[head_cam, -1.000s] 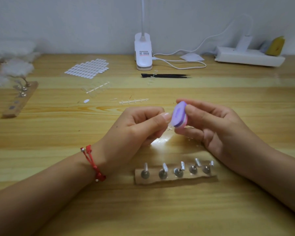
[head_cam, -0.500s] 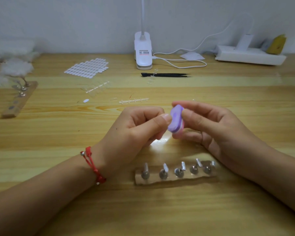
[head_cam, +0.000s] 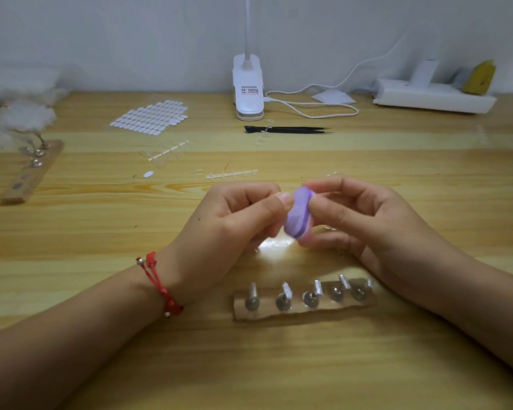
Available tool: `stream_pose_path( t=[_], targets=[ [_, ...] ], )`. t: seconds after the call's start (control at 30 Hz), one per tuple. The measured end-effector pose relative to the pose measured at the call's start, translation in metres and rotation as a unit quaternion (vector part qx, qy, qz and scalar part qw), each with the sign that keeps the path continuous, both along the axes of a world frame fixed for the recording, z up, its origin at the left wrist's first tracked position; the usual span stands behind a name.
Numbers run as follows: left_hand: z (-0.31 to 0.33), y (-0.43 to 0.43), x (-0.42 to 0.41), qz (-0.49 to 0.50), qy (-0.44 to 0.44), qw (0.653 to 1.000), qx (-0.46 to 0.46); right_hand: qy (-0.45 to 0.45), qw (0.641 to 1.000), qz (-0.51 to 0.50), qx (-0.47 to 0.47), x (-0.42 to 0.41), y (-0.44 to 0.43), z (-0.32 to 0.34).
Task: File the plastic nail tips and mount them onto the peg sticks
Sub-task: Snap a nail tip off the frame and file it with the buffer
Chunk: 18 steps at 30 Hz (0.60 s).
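My right hand (head_cam: 365,220) grips a small purple and pink nail file block (head_cam: 298,213) above the middle of the table. My left hand (head_cam: 231,229) is curled with thumb against fingers, pressed up to the block's left face; a clear nail tip pinched there is hidden from me. Near the table's front lies a wooden strip (head_cam: 302,309) holding several metal peg sticks (head_cam: 283,297), just below both hands. Clear nail-tip sprues (head_cam: 231,174) and a second sprue (head_cam: 168,152) lie further back.
A sheet of white adhesive tabs (head_cam: 150,116) lies at the back left. Black tweezers (head_cam: 285,130) lie in front of a white clip lamp (head_cam: 248,90). A power strip (head_cam: 433,97) sits back right. Another peg strip (head_cam: 31,170) lies at left.
The file block in my right hand has slid downward and tilted against my left fingertips. Both hands stay in place.
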State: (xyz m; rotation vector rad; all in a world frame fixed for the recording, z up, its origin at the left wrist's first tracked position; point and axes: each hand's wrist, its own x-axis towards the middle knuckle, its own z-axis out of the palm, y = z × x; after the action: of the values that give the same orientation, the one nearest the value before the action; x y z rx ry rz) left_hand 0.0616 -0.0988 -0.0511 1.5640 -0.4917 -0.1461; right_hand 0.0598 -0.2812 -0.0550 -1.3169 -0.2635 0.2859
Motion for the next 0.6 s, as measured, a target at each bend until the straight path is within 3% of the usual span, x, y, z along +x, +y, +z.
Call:
stream_pose_path(
  t=[0.07,0.2,0.33,0.47,0.6],
  targets=[
    [0.0003,-0.0007,-0.0008,-0.008,0.001,1.0,0.001,0.02,0.999,-0.027,0.033,0.0021,-0.0022,0.0],
    [0.0006,0.0016,0.0012,0.013,0.01,1.0,-0.025,-0.016,0.999,0.03,-0.018,-0.0021,0.0006,0.0011],
    [0.0002,-0.001,-0.0011,-0.016,0.002,1.0,-0.013,0.015,0.999,-0.008,0.04,0.0022,-0.0026,0.0001],
    [0.0004,0.0021,0.0023,-0.007,0.03,0.999,-0.035,-0.017,0.999,0.041,-0.016,-0.0016,-0.0001,0.0016],
    [0.0005,0.0011,0.0029,-0.031,0.044,0.998,-0.023,0.008,0.999,-0.018,0.045,0.0035,-0.0022,-0.0016]
  ],
)
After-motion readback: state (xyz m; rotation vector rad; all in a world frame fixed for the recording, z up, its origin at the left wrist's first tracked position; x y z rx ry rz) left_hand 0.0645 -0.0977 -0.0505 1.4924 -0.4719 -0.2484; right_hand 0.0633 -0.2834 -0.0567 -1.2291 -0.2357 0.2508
